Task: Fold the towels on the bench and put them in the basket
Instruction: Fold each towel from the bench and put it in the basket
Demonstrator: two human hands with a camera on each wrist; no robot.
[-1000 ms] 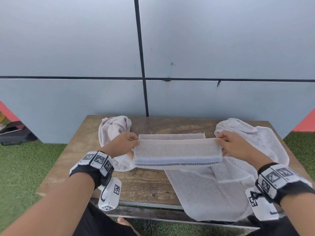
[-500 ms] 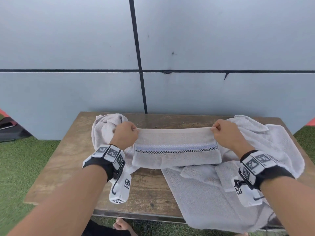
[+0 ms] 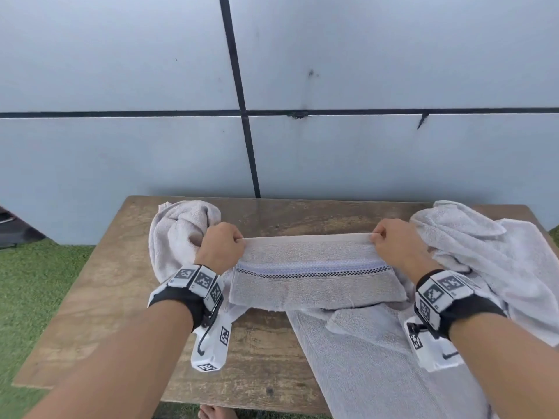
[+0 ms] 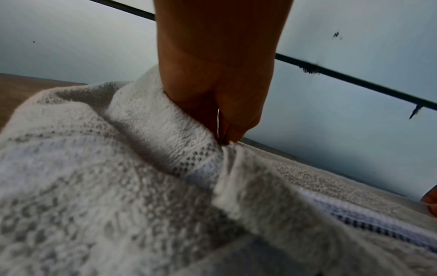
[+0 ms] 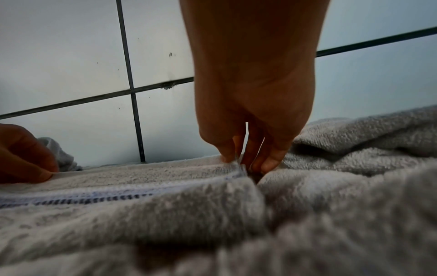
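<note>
This looks like an outdoor yard or patio beside a building. A worn wooden bench (image 3: 115, 285) stands on green artificial-looking grass (image 3: 39, 282), set against a pale grey wall (image 3: 121, 71) of large panels divided by dark seams (image 3: 239, 86). Rumpled pale towels (image 3: 484, 246) lie heaped on the bench, and a bare foot (image 3: 216, 412) shows below its near edge.

Folded towel (image 3: 314, 279) on bench (image 3: 99, 285) between crumpled towels (image 3: 178, 234)

Both forearms enter from the lower frame corners; left hand (image 3: 222, 247) and right hand (image 3: 396, 247), centre frame, fingers (image 5: 227, 151) curled in pinches.
</note>
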